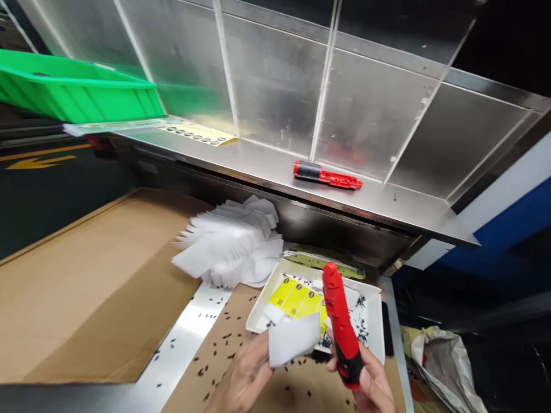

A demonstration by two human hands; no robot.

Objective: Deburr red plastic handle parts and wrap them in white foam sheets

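Observation:
My left hand [246,370] is closed on a white foam sheet [295,339], gripping it by its left edge. My right hand [373,383] is wrapped around the black lower end of a red and black plastic tool housing [340,315], which stands almost upright, its red end up. Both hands are over the near edge of a white tray [381,321]. Inside the tray lie yellow labels [297,298] and many small black bits. A thick pile of similar white sheets [235,241] rests behind my left hand.
Another red and black housing [327,175] lies on the metal shelf [258,158], near a yellow label sheet [198,133]. A green bin [81,94] stands far left. Cardboard [94,287] covers the left side; small black bits are scattered over the bench. A crumpled bag [447,361] is at right.

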